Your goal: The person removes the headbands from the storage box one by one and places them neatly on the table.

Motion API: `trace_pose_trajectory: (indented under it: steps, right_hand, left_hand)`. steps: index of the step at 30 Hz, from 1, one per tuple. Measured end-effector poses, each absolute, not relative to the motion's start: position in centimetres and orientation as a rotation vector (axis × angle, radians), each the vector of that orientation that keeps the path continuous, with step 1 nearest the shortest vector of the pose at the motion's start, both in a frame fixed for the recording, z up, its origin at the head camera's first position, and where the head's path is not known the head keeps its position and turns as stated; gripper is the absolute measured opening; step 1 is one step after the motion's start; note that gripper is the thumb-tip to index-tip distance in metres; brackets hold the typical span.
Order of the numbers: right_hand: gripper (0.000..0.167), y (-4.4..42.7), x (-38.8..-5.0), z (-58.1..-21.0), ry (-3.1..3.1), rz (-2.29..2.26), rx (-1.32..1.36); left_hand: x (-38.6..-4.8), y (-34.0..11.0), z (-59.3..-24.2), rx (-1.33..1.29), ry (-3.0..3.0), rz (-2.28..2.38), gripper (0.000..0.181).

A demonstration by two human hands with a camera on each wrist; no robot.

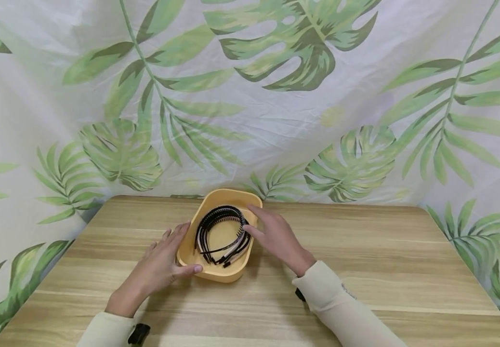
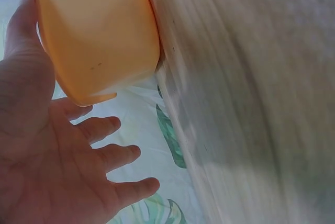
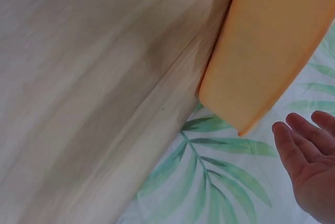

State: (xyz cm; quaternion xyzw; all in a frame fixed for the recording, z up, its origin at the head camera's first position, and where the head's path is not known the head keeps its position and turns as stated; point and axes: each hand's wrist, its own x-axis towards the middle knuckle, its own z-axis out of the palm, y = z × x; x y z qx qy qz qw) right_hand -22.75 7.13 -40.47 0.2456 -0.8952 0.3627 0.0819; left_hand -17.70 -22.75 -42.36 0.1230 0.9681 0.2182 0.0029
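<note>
A yellow-orange plastic bin [image 1: 224, 275] stands on the wooden table in the head view. Inside it lies a loose bundle of headbands [image 1: 219, 212], mostly black and some toothed, with a pale pinkish one among them. At the bin's left side is my left hand [image 1: 159, 265], its thumb at the near rim and its fingers spread along the outer wall. The left wrist view shows those fingers [image 2: 112, 156] fairly straight and apart. Across the right rim reaches my right hand [image 1: 278, 236], fingers extended near the headbands; whether they touch them is unclear.
The wood-grain table [image 1: 362, 270] extends to both sides of the bin. Behind its back edge hangs a white cloth [image 1: 276, 130] printed with green leaves. Dark straps or devices [image 1: 139, 333] show at the wrists, below cream sleeves [image 1: 341, 308].
</note>
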Motion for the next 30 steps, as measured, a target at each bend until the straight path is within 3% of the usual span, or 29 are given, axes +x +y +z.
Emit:
trace_pose_trajectory:
  steps: [30]
  right_hand:
    - [0.053,3.6,-26.4,-41.4,-2.715,1.183,0.627]
  left_hand:
    - [-18.3,-23.0,-43.1,0.413,2.869,0.981,0.129]
